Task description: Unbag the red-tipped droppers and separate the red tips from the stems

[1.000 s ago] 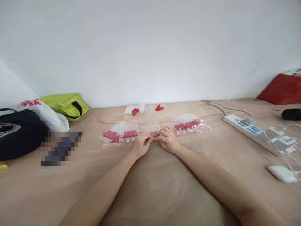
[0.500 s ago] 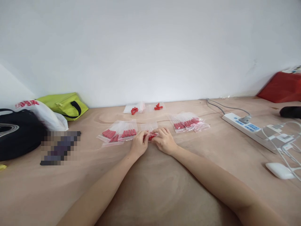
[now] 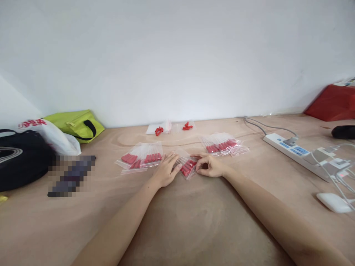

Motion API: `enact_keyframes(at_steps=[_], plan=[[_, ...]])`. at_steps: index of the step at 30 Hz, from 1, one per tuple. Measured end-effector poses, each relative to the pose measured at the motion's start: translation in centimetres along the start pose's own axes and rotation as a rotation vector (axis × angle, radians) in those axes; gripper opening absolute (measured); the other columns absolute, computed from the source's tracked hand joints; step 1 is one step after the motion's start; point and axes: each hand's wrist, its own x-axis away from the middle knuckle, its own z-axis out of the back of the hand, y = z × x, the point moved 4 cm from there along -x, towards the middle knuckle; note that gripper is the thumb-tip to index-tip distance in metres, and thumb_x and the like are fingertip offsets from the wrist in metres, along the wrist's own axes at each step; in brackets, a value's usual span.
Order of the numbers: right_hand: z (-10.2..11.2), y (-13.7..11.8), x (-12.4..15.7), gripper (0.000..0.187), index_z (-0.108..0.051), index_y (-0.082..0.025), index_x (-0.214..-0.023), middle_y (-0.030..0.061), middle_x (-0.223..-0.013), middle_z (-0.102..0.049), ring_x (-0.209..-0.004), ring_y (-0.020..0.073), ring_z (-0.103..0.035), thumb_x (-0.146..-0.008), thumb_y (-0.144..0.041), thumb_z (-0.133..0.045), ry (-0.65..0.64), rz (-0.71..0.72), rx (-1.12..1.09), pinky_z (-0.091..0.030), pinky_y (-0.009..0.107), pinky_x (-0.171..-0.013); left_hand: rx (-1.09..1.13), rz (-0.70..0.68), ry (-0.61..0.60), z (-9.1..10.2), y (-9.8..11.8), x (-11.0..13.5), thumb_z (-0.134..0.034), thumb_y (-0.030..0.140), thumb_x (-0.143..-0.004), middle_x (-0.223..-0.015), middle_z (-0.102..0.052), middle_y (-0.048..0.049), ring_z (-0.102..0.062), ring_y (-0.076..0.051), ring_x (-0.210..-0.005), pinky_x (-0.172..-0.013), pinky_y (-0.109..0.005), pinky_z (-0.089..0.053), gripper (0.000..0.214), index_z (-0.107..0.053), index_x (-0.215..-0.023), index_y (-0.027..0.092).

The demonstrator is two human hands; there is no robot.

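Note:
A small clear zip-lock bag (image 3: 188, 169) with several red pieces inside lies tilted on the table between my hands. My right hand (image 3: 211, 165) pinches its right edge between thumb and curled fingers. On the other side, my left hand (image 3: 167, 170) lies low with its fingers stretched out, its thumb close by the bag's left edge; whether they touch I cannot tell. Left of that hand is a fanned group of filled bags (image 3: 138, 157). A second fanned group of filled bags (image 3: 222, 144) lies beyond my right hand.
Near the wall are loose red pieces (image 3: 159, 130) by a stack of bags (image 3: 155, 127), and more red pieces (image 3: 187, 126). A power strip (image 3: 294, 151) with cables and a white charger (image 3: 334, 202) stands right. Left are a green bag (image 3: 74, 125) and a black bag (image 3: 24, 159).
My hands have moved apart, the right one to the right. The filled bag between them now shows, lying tilted. My left fingers have opened from a pinch.

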Motion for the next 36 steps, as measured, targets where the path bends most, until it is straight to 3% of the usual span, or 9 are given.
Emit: enact_keyframes(at_steps=[4, 8, 10, 14, 16, 19, 22, 28, 36], plan=[[0.7, 1.0, 0.2, 0.008, -0.066, -0.017, -0.068, 0.0091, -0.097, -0.06, -0.093, 0.0195, -0.057, -0.07, -0.017, -0.059, 0.176, -0.084, 0.092, -0.044, 0.034, -0.082, -0.084, -0.034, 0.038, 0.1, 0.8, 0.4, -0.037, 0.037, -0.087, -0.115, -0.054, -0.0101, -0.044, -0.023, -0.114, -0.103, -0.048, -0.024, 0.037, -0.05, -0.114, 0.016], [0.6, 1.2, 0.2, 0.012, -0.066, -0.017, -0.068, 0.0087, -0.092, -0.059, -0.087, 0.018, -0.056, -0.071, -0.018, -0.055, 0.361, -0.083, 0.234, -0.042, 0.033, -0.078, -0.075, -0.072, 0.116, 0.7, 1.6, 1.4, -0.044, 0.035, -0.083, -0.097, -0.054, -0.0084, -0.052, -0.021, -0.097, -0.093, -0.042, -0.038, 0.031, -0.053, -0.107, 0.017], [0.5, 0.9, 0.2, 0.011, -0.067, -0.018, -0.067, 0.0077, -0.09, -0.058, -0.087, 0.0187, -0.053, -0.071, -0.02, -0.056, 0.387, -0.094, 0.327, -0.04, 0.035, -0.078, -0.042, -0.093, 0.126, 0.9, 2.0, 2.0, -0.045, 0.032, -0.083, -0.092, -0.054, -0.0067, -0.053, -0.019, -0.091, -0.086, -0.037, -0.043, 0.025, -0.055, -0.101, 0.018], [0.3, 0.3, 0.1, 0.008, -0.067, -0.022, -0.066, 0.003, -0.081, -0.059, -0.082, 0.0179, -0.051, -0.07, -0.026, -0.061, 0.24, -0.147, 0.414, -0.033, 0.039, -0.079, -0.004, -0.066, 0.109, 1.3, 2.2, 3.1, -0.048, 0.031, -0.081, -0.082, -0.055, -0.0042, -0.054, -0.017, -0.077, -0.072, -0.032, -0.046, 0.014, -0.054, -0.083, 0.018], [0.3, 0.2, 0.1, 0.004, -0.067, -0.022, -0.068, 0.0017, -0.081, -0.06, -0.083, 0.0178, -0.052, -0.067, -0.024, -0.063, 0.155, -0.149, 0.379, -0.031, 0.039, -0.081, 0.03, -0.063, 0.102, 1.6, 1.9, 3.6, -0.05, 0.032, -0.079, -0.09, -0.057, -0.0051, -0.055, -0.018, -0.085, -0.075, -0.032, -0.046, 0.013, -0.052, -0.08, 0.019], [0.1, 0.2, 0.1, 0.013, -0.067, -0.022, -0.074, 0.0016, -0.085, -0.062, -0.086, 0.018, -0.053, -0.063, -0.018, -0.065, 0.08, -0.113, 0.285, -0.033, 0.037, -0.082, 0.075, -0.074, 0.053, 1.7, 1.4, 3.9, -0.052, 0.035, -0.078, -0.108, -0.056, -0.0059, -0.054, -0.02, -0.101, -0.083, -0.032, -0.044, 0.016, -0.049, -0.083, 0.02], [-0.2, 0.4, -0.1, 0.026, -0.066, -0.022, -0.089, 0.0028, -0.091, -0.063, -0.088, 0.0181, -0.054, -0.063, -0.016, -0.063, 0.066, -0.048, 0.184, -0.037, 0.034, -0.081, 0.064, -0.03, 0.011, 1.6, 0.5, 3.8, -0.049, 0.036, -0.08, -0.108, -0.059, -0.004, -0.058, -0.018, -0.094, -0.08, -0.032, -0.046, 0.017, -0.048, -0.089, 0.021], [-0.8, 0.6, -0.5, 0.049, -0.055, -0.023, -0.116, 0.0034, -0.089, -0.065, -0.074, 0.015, -0.056, -0.07, -0.037, -0.064, 0.084, -0.052, 0.088, -0.041, 0.029, -0.071, 0.022, 0.049, 0.108, 1.9, -0.7, 3.5, -0.05, 0.035, -0.079, -0.1, -0.063, -0.0035, -0.06, -0.019, -0.089, -0.081, -0.034, -0.046, 0.02, -0.05, -0.093, 0.021], [-1.4, 1.2, -1.0, 0.039, -0.064, -0.018, -0.091, -0.0003, -0.073, -0.062, -0.059, 0.0107, -0.05, -0.06, -0.041, -0.07, 0.094, -0.258, -0.063, -0.038, 0.023, -0.056, 0.041, 0.066, 0.13, 1.9, -0.8, 3.2, -0.049, 0.034, -0.079, -0.095, -0.064, -0.0033, -0.061, -0.018, -0.085, -0.078, -0.034, -0.047, 0.019, -0.051, -0.093, 0.021]])
